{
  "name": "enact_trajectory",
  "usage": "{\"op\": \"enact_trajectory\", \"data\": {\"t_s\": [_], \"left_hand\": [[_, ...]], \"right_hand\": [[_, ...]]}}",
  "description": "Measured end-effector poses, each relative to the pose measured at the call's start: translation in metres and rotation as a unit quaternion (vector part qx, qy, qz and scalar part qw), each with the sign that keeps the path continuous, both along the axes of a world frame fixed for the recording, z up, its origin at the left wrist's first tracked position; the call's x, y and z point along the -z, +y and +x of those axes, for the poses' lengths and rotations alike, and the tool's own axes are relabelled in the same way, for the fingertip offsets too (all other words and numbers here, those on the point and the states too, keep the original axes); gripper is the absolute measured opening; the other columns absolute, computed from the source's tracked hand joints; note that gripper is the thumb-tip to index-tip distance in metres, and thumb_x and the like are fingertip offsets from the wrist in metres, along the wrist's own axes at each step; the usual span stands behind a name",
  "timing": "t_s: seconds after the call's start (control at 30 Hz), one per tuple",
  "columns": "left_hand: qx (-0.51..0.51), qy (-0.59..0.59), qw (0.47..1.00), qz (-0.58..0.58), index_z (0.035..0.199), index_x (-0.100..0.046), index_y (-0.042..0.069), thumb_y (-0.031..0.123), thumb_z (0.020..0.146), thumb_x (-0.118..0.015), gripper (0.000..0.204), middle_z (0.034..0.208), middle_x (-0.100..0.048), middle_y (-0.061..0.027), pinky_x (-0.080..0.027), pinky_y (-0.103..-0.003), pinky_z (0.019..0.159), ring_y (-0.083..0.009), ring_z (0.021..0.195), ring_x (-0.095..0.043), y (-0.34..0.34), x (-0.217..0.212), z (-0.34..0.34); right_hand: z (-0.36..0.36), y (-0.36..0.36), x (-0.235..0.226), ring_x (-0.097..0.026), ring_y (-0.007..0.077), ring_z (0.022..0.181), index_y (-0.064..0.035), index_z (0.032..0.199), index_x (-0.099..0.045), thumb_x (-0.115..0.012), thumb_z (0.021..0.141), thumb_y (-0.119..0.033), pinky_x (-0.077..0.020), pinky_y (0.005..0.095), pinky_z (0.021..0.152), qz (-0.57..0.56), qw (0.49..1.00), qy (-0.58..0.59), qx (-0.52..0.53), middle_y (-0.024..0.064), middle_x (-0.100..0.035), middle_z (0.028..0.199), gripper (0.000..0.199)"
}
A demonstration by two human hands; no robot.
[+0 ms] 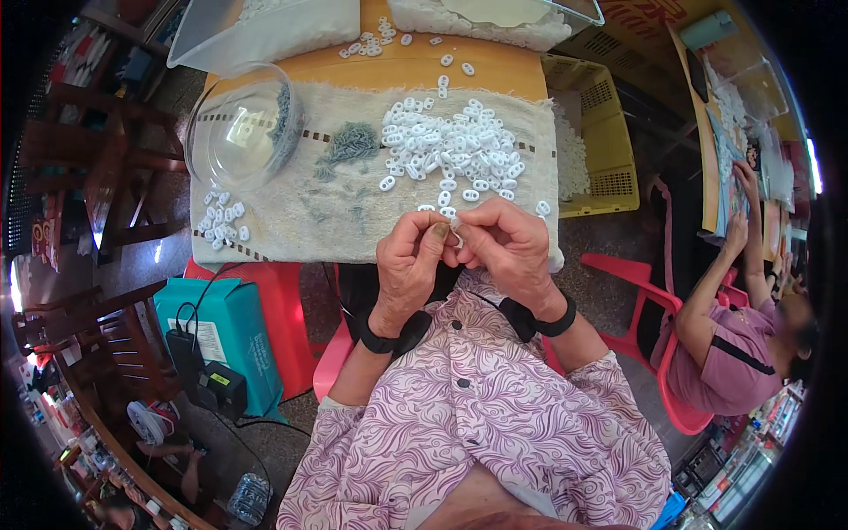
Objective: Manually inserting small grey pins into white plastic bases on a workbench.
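At the near edge of the towel, my left hand and my right hand meet, their thumbs and fingertips pinched together. A small white plastic piece shows between them, mostly covered by the fingers. Just beyond the fingertips lies a large heap of white oval plastic pieces with two holes each. To its left is a pile of tiny grey slender parts, with more scattered toward me. A smaller cluster of white pieces sits at the towel's near left.
A clear round bowl holding grey parts stands at the left of the towel. Clear bins of white pieces are at the back. A yellow crate stands on the right. Another person works at a side table.
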State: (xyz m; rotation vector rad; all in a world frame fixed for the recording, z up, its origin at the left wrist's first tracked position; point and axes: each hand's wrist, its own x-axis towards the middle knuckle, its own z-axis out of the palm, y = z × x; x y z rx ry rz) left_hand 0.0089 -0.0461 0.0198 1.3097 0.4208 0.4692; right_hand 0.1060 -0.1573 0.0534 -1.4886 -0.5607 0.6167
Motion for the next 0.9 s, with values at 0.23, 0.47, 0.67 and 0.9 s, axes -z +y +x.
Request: {"op": "enact_trajectory", "data": {"t_s": [0.23,0.47,0.67,0.9], "left_hand": [[0.016,0.000,1.000,-0.018,0.098,-0.057,-0.003,0.008,0.096,-0.051,0.013,0.076,-0.062,-0.0041,-0.045,-0.020,0.056,-0.0066,0.061,-0.055,0.001,0.001,0.000],[0.054,-0.001,0.995,-0.081,0.101,-0.057,-0.003,0.007,0.096,-0.051,0.013,0.078,-0.062,-0.0046,-0.046,-0.020,0.056,-0.0070,0.061,-0.056,0.005,0.002,-0.001],[-0.048,0.093,0.994,-0.015,0.104,-0.059,-0.003,0.010,0.095,-0.053,0.016,0.082,-0.062,-0.0054,-0.047,-0.021,0.052,-0.0076,0.058,-0.058,0.023,0.007,0.000],[-0.009,0.069,0.920,0.385,0.089,-0.063,0.001,-0.004,0.078,-0.065,0.013,0.080,-0.059,-0.0072,-0.044,-0.024,0.050,-0.0126,0.059,-0.056,0.030,0.008,0.010]], "right_hand": [[0.002,-0.006,0.001,-0.063,0.0079,0.063,0.0041,0.099,-0.060,-0.058,0.090,0.001,-0.0513,0.0184,0.053,0.003,0.992,0.124,-0.017,0.0066,-0.064,0.077,0.011],[0.008,-0.008,0.001,-0.063,0.0103,0.063,0.0058,0.103,-0.059,-0.058,0.089,0.000,-0.0519,0.0198,0.055,0.002,0.982,0.186,-0.015,0.0079,-0.065,0.076,0.015],[0.023,-0.018,0.010,-0.061,0.0083,0.060,0.0044,0.100,-0.061,-0.061,0.087,-0.002,-0.0487,0.0191,0.051,-0.038,0.983,0.172,0.049,0.0062,-0.064,0.072,0.015],[0.031,-0.022,0.018,-0.059,0.0065,0.059,0.0033,0.100,-0.063,-0.062,0.086,-0.002,-0.0461,0.0178,0.051,-0.042,0.977,0.197,0.068,0.0038,-0.063,0.071,0.015]]}}
